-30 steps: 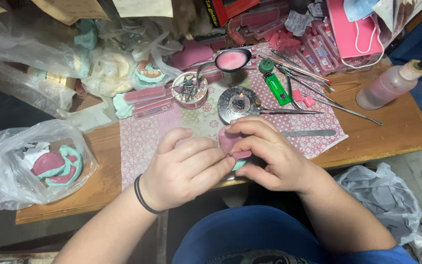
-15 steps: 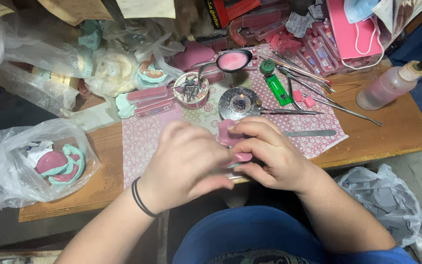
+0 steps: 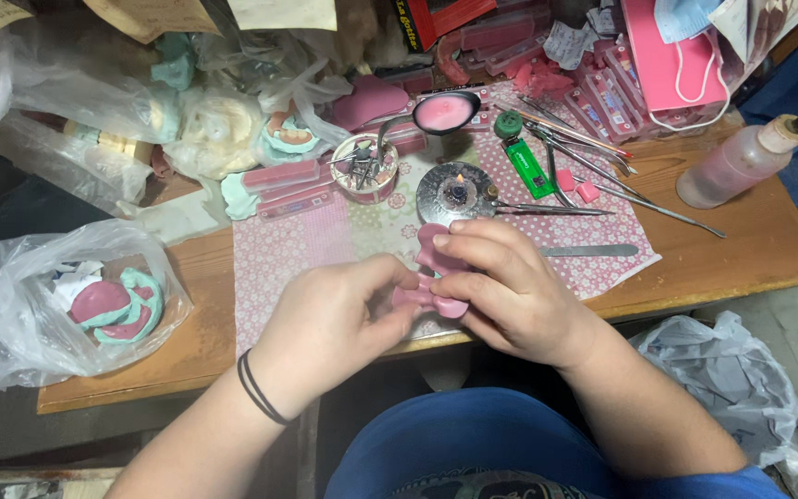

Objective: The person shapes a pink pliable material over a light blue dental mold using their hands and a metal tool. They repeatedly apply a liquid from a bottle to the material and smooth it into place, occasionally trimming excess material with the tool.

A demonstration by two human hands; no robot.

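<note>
1. Pink wax piece [image 3: 433, 268]: one, soft pink, bent and lumpy, held above the near edge of the wooden table [image 3: 741, 249].
2. Left hand [image 3: 339, 319]: one, fingers curled, pinching the piece's lower end.
3. Right hand [image 3: 501, 282]: one, fingers closed round its upper part.
4. Small lit burner [image 3: 457, 192]: one, just beyond the hands.
5. Green lighter [image 3: 526, 162]: one.
6. Squeeze bottle [image 3: 741, 162]: one, pinkish.
7. Clear bag [image 3: 76, 296]: one, holding pink and teal casts.

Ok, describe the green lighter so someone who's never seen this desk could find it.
Start at the pink floral mat on the wooden table. Above the small round burner lies the green lighter. It is the only bright green thing among thin metal tools.
</note>
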